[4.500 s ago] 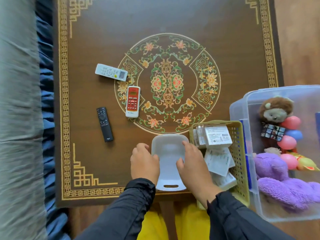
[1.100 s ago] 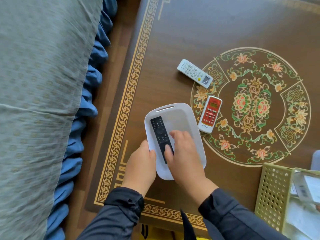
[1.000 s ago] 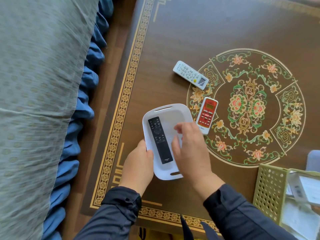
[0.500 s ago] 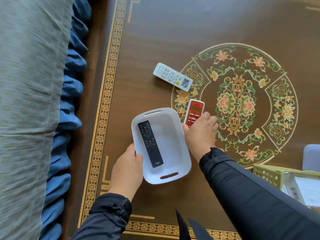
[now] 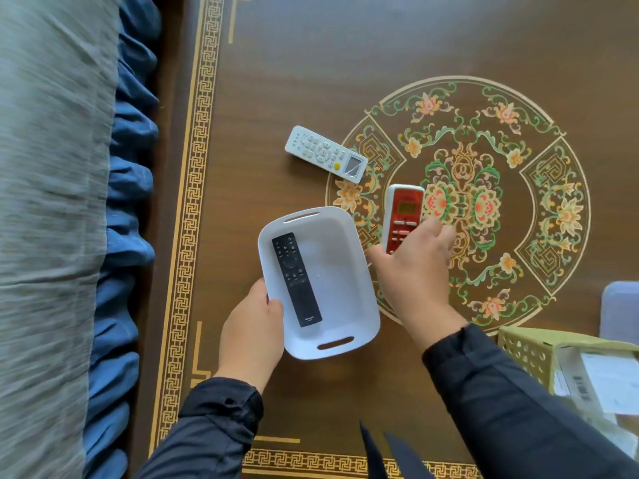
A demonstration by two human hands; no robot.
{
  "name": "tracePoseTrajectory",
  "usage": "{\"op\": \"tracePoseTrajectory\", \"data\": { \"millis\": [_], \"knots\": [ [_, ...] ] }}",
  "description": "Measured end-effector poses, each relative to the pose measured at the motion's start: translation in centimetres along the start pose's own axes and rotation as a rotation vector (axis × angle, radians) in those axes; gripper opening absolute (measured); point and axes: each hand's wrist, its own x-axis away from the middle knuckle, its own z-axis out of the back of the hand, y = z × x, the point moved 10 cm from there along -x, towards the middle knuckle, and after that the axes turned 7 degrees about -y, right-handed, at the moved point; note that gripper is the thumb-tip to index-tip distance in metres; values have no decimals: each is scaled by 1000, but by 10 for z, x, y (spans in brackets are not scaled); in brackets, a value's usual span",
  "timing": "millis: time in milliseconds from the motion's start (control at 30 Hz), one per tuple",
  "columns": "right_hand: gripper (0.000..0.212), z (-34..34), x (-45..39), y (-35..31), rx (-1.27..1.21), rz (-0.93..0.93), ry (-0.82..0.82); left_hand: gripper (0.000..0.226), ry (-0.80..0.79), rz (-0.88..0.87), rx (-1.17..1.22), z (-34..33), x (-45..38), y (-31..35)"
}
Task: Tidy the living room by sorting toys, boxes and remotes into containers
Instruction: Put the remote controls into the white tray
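White plastic tray [image 5: 332, 271] with slot handles at both ends sits on the brown patterned table [image 5: 311, 81]; a black TV remote [image 5: 296, 279] lies lengthwise inside it, along its left side; the left hand [image 5: 254, 328] grips the tray's near left rim, thumb curled over the edge; the right hand [image 5: 416, 271] pinches the lower end of a red-and-white air-conditioner remote [image 5: 402, 216] just right of the tray, thumb on one side and fingers curled round the other; whether that remote is off the table I cannot tell; a white remote [image 5: 325, 154] lies apart, further up the table; a yellow-green perforated basket [image 5: 525, 350] holding white boxes [image 5: 601, 382] stands at the right edge.
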Motion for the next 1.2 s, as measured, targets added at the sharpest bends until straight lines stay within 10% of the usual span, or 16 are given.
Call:
{"op": "tracePoseTrajectory", "data": {
  "millis": [267, 567, 800, 1000, 1200],
  "knots": [
    [62, -17, 81, -59, 82, 338, -144, 18, -1, 14, -53, -9, -1, 12],
    [60, -88, 46, -63, 565, 296, -189, 5, -21, 6, -193, -11, -3, 18],
    [57, -96, 51, -53, 411, 277, -317, 11, -10, 0, -219, -12, 0, 18],
    [12, -42, 53, -111, 293, 653, -120, 11, -3, -24, -165, -8, 5, 18],
    [22, -9, -18, -159, 248, 656, 25, 7, -15, -2, -161, -3, 2, 21]
  ]
}}
